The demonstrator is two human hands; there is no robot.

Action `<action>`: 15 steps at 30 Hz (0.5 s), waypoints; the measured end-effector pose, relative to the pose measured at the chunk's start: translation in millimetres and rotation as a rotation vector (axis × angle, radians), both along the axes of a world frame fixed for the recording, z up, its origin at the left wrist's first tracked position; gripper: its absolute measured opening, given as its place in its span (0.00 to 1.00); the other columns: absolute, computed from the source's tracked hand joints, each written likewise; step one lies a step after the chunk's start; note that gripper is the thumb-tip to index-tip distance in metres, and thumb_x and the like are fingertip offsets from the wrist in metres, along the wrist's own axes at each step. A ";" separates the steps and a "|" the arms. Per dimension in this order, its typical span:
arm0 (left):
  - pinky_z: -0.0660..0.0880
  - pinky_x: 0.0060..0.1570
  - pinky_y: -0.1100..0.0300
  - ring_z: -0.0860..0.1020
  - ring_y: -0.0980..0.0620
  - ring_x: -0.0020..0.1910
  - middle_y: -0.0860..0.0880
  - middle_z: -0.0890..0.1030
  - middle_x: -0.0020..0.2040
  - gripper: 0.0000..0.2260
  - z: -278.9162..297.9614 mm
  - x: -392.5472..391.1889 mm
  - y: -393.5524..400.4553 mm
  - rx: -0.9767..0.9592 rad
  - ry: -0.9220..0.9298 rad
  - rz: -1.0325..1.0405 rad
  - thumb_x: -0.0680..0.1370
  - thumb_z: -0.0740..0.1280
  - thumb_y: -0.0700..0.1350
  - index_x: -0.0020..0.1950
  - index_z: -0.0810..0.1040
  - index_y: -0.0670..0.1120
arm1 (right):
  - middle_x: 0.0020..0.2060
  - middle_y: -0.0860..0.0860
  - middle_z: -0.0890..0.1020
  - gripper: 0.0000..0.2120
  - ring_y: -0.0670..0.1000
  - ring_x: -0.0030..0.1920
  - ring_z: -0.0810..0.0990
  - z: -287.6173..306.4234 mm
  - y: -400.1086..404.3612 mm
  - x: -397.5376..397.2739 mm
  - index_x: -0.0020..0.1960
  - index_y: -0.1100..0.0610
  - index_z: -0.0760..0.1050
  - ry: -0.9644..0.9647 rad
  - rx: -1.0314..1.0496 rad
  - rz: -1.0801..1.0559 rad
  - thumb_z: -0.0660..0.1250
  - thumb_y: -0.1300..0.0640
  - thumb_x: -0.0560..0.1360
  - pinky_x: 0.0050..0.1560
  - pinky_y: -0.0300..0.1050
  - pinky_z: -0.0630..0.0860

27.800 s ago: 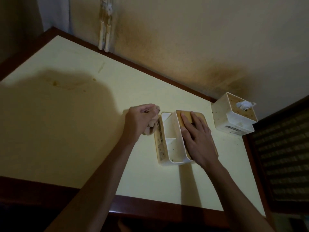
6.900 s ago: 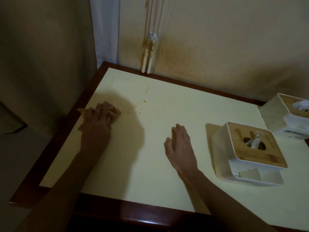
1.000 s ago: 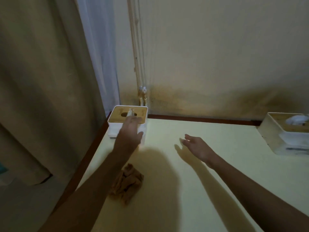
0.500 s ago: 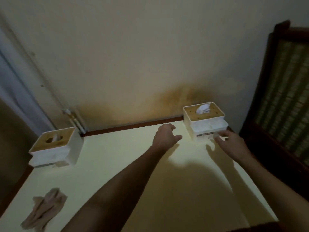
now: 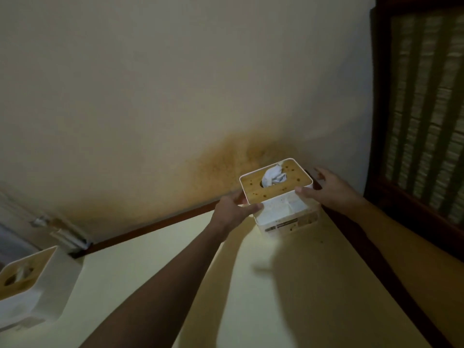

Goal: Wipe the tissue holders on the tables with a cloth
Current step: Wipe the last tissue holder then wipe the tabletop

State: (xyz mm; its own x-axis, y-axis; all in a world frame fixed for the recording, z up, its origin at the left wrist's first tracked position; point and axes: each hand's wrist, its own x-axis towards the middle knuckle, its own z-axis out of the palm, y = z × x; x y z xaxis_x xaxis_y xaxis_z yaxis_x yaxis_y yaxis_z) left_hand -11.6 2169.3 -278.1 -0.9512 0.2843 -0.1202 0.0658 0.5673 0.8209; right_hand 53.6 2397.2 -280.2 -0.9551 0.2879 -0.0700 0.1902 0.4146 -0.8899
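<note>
White tissue holder (image 5: 278,197) (wooden lid), tilted, far-right corner

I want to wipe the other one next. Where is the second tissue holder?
The second tissue holder stands at the lower left edge of the head view, on the table near the wall, far left of both hands.

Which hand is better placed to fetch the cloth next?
Probably the left hand: it grips the holder's left side, nearer the open table. The right hand is by the table's right edge. No cloth in view.
</note>
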 end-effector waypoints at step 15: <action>0.77 0.51 0.58 0.79 0.53 0.58 0.56 0.82 0.57 0.32 11.7 29.2 -63.1 0.318 -0.282 -0.011 0.72 0.74 0.39 0.73 0.67 0.53 | 0.54 0.51 0.73 0.22 0.51 0.53 0.72 7.2 -40.4 30.0 0.69 0.46 0.68 0.104 -0.009 0.066 0.66 0.48 0.77 0.41 0.39 0.69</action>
State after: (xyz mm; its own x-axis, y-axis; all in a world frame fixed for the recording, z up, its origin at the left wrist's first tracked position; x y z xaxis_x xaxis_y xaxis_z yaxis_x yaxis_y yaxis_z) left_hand 17.6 2106.3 -266.4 -0.8901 0.3594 -0.2803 -0.1821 0.2832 0.9416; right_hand 83.6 2356.9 -273.0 -0.9742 0.2238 0.0282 0.0691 0.4150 -0.9072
